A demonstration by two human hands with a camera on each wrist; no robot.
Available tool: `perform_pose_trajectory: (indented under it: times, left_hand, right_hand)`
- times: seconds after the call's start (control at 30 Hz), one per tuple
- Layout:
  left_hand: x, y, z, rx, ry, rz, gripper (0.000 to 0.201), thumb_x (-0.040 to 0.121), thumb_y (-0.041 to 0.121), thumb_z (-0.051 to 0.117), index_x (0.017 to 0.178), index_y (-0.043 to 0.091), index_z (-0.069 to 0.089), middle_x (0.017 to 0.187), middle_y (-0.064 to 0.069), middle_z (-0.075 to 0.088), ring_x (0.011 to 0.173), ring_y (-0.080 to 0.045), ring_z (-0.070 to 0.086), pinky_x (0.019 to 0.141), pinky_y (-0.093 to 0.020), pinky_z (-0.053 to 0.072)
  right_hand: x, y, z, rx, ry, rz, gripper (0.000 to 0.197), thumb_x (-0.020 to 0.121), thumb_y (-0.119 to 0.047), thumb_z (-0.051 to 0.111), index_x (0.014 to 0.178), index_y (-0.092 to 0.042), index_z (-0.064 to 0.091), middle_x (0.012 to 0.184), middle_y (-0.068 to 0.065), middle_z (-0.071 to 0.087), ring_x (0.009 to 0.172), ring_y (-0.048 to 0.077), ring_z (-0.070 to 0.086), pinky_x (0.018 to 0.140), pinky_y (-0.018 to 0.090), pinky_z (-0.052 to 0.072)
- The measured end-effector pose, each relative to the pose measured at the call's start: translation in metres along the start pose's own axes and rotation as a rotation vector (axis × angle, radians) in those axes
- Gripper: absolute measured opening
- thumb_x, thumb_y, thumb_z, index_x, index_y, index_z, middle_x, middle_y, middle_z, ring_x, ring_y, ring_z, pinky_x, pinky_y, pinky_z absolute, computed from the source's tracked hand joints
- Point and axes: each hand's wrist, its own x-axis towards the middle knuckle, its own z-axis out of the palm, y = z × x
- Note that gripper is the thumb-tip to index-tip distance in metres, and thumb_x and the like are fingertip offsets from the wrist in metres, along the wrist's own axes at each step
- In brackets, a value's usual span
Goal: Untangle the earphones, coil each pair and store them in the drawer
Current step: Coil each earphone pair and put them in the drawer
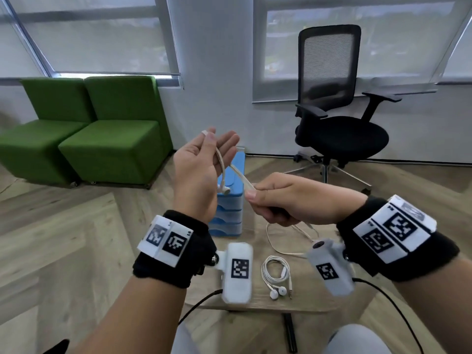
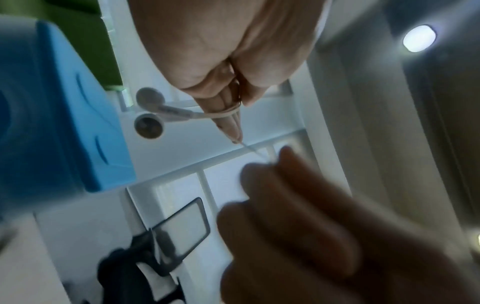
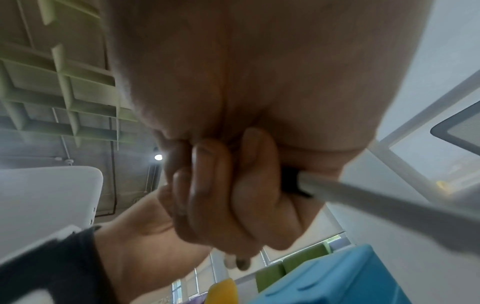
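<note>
My left hand (image 1: 212,146) is raised in front of me, palm toward me. Its thumb pins a beige earphone cable (image 1: 221,162) against the fingers, and the cable loops round them (image 2: 226,112). The two earbuds (image 1: 225,189) (image 2: 150,107) dangle below that hand. To its right, my right hand (image 1: 255,195) (image 3: 228,185) pinches the same cable, fingers curled. The cable's loose tail (image 1: 278,244) runs down onto the table. A second white pair (image 1: 277,275) lies coiled on the table. The blue drawer unit (image 1: 229,210) stands behind the hands, its drawers pushed in.
The small wooden table (image 1: 306,300) sits close in front of me, with its front edge near my knees. A black office chair (image 1: 339,129) stands at the back right, and two green seats (image 1: 102,139) at the back left. Wood floor surrounds the table.
</note>
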Motion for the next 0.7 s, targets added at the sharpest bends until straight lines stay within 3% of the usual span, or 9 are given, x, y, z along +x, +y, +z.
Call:
perform_pose_trajectory:
  times: [0.1, 0.17, 0.23, 0.27, 0.33, 0.47, 0.53, 0.6, 0.7]
  left_hand:
    - [-0.002, -0.010, -0.001, 0.324, -0.102, 0.099, 0.031, 0.111, 0.014, 0.040, 0.135, 0.004, 0.056, 0.102, -0.013, 0.077, 0.097, -0.020, 0.077, 0.083, -0.027, 0.060]
    - [-0.004, -0.015, -0.008, 0.568, -0.214, 0.182, 0.027, 0.111, 0.014, 0.042, 0.116, 0.010, 0.068, 0.086, -0.010, 0.076, 0.092, -0.018, 0.076, 0.082, -0.036, 0.061]
    - [-0.007, -0.016, -0.016, 0.681, -0.335, 0.194, 0.035, 0.110, 0.015, 0.044, 0.093, 0.009, 0.073, 0.070, -0.013, 0.071, 0.072, -0.021, 0.070, 0.068, -0.037, 0.057]
    - [-0.010, -0.015, -0.019, 0.688, -0.380, 0.170, 0.038, 0.110, 0.016, 0.043, 0.089, 0.007, 0.073, 0.063, -0.013, 0.065, 0.059, -0.022, 0.060, 0.059, -0.032, 0.051]
    - [-0.014, -0.011, -0.023, 0.656, -0.434, 0.104, 0.041, 0.110, 0.019, 0.042, 0.089, 0.001, 0.072, 0.053, -0.007, 0.050, 0.049, -0.017, 0.042, 0.049, -0.023, 0.036]
    - [-0.019, -0.001, -0.019, 0.465, -0.537, -0.093, 0.041, 0.109, 0.024, 0.042, 0.086, 0.005, 0.070, 0.051, 0.002, 0.032, 0.047, -0.010, 0.023, 0.048, -0.027, 0.014]
    - [-0.019, 0.004, -0.015, 0.364, -0.538, -0.157, 0.039, 0.109, 0.023, 0.041, 0.089, 0.003, 0.069, 0.050, 0.003, 0.030, 0.045, -0.008, 0.020, 0.045, -0.024, 0.014]
    - [-0.017, 0.006, -0.010, 0.300, -0.489, -0.172, 0.038, 0.109, 0.022, 0.041, 0.091, 0.001, 0.067, 0.050, 0.004, 0.030, 0.043, -0.007, 0.019, 0.042, -0.017, 0.019]
    - [-0.014, 0.006, 0.000, 0.294, -0.400, -0.160, 0.036, 0.109, 0.022, 0.043, 0.092, 0.001, 0.067, 0.048, 0.004, 0.033, 0.039, -0.006, 0.023, 0.040, -0.015, 0.024]
  right_hand:
    - [-0.001, -0.015, -0.001, -0.029, -0.055, 0.026, 0.051, 0.111, -0.025, 0.041, 0.064, -0.007, 0.046, 0.054, 0.004, 0.030, 0.047, 0.016, 0.021, 0.042, 0.022, 0.019]
    - [-0.002, -0.027, -0.004, -0.062, 0.011, 0.024, 0.049, 0.108, -0.023, 0.048, 0.062, -0.006, 0.050, 0.050, 0.005, 0.033, 0.043, 0.015, 0.024, 0.039, 0.020, 0.019]
    - [-0.003, -0.036, -0.015, -0.093, 0.133, 0.005, 0.042, 0.104, -0.020, 0.057, 0.065, -0.004, 0.057, 0.046, 0.001, 0.036, 0.041, 0.012, 0.026, 0.039, 0.019, 0.019]
    - [-0.003, -0.039, -0.023, -0.115, 0.186, -0.002, 0.037, 0.102, -0.019, 0.061, 0.070, 0.000, 0.062, 0.046, -0.001, 0.036, 0.041, 0.012, 0.026, 0.040, 0.021, 0.020]
    - [-0.002, -0.041, -0.043, -0.207, 0.254, -0.013, 0.034, 0.097, -0.021, 0.069, 0.079, 0.007, 0.066, 0.050, 0.000, 0.039, 0.046, 0.012, 0.029, 0.043, 0.023, 0.022]
    - [0.004, -0.031, -0.060, -0.329, 0.255, -0.055, 0.030, 0.096, -0.028, 0.070, 0.090, 0.002, 0.071, 0.060, 0.001, 0.051, 0.055, 0.010, 0.041, 0.053, 0.020, 0.035]
    - [0.008, -0.017, -0.059, -0.318, 0.233, -0.051, 0.026, 0.100, -0.031, 0.064, 0.093, -0.007, 0.070, 0.067, 0.004, 0.058, 0.062, 0.012, 0.048, 0.060, 0.025, 0.039]
    - [0.012, -0.002, -0.054, -0.237, 0.249, -0.054, 0.017, 0.102, -0.028, 0.063, 0.107, -0.012, 0.066, 0.080, 0.007, 0.065, 0.071, 0.015, 0.056, 0.070, 0.032, 0.043]
    - [0.018, 0.011, -0.043, -0.180, 0.385, -0.104, 0.038, 0.095, -0.006, 0.067, 0.129, -0.016, 0.053, 0.103, 0.011, 0.068, 0.079, 0.009, 0.060, 0.074, 0.028, 0.047]
